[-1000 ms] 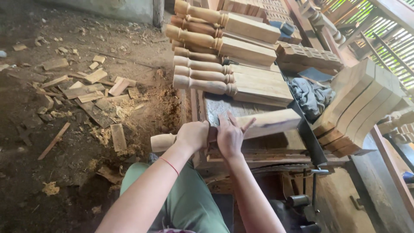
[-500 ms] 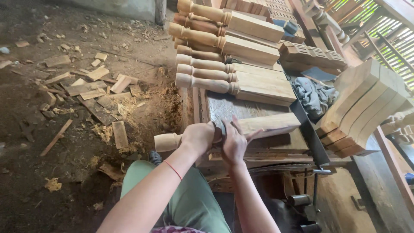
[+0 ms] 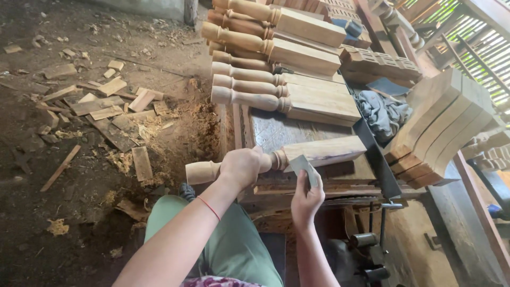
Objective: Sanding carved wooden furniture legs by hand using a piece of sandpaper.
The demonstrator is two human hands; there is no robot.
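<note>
Left hand (image 3: 241, 166) is wrapped around the turned round section of a wooden table leg (image 3: 297, 154), fingers clamped on it near the beaded collar. The leg lies roughly level across the front of the work surface (image 3: 276, 130), round end sticking out past the left edge over the person's green-clad knee, square end resting on the surface to the right. Right hand (image 3: 307, 199) sits just below the leg, fingers pinched shut on a small grey sheet, looks like sandpaper (image 3: 305, 167), held upright with its top edge just beside the leg's underside near the collar; can't tell whether it touches. Farther back on the surface: a stack of finished turned legs (image 3: 276, 58), same profile, lying side by side in layers. Right of them a crumpled grey cloth (image 3: 381, 112), and beyond that a row of curved wooden blocks (image 3: 443, 125) leaning together on edge. Carved slatted piece (image 3: 380, 64) sits behind the cloth. Dirt floor (image 3: 64, 175) on the left is littered with wood offcuts (image 3: 114, 103) and sawdust. Metal vise hardware (image 3: 372, 242) shows below the front edge of the surface.
</note>
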